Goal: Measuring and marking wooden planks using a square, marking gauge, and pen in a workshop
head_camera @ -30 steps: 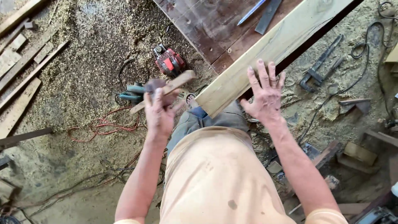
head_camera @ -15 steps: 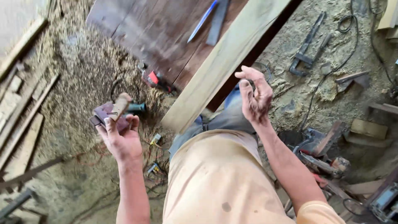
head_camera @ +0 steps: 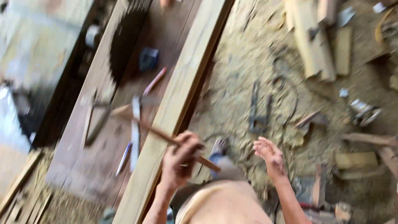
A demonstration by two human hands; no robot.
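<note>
Gripping wooden-handled hammer (head_camera: 137, 124), left hand (head_camera: 179, 159) wrapped round shaft, lower centre | right hand (head_camera: 271, 155) empty, fingers loosely spread, lower right | head over pale plank (head_camera: 182, 95) on dark workbench (head_camera: 103, 137)

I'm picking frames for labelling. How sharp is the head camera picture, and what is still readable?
Head view: motion blur smears the whole frame, worst along the left edge; lighting is even daylight with no glare. Readable: the left hand gripping a wooden-handled tool over the pale plank, and the right hand open and empty above sawdust.
</note>
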